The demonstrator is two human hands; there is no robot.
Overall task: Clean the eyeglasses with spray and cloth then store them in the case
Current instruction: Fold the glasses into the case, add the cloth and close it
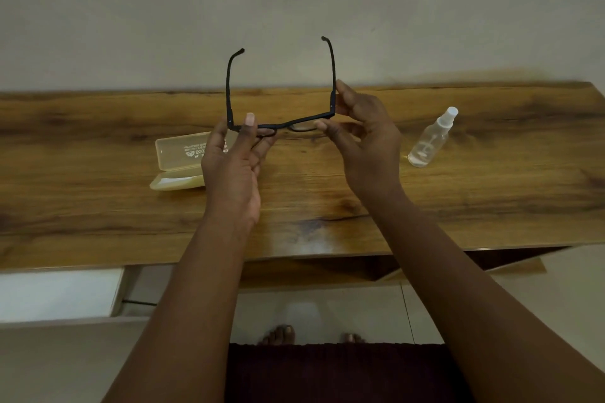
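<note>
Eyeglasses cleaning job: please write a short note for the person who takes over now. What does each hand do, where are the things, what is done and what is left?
Left hand: pinches the left corner of the black eyeglasses.
Right hand: pinches the right corner at the hinge.
The eyeglasses are held above the wooden table, temples unfolded and pointing away.
The translucent yellow case lies open on the table, to the left.
The clear spray bottle is on the table, to the right.
No cloth is in view.
Done: case opened, glasses in hand.
Whether they are already cleaned cannot be told.
Left: fold the temples, put them in the case, close it.
</note>
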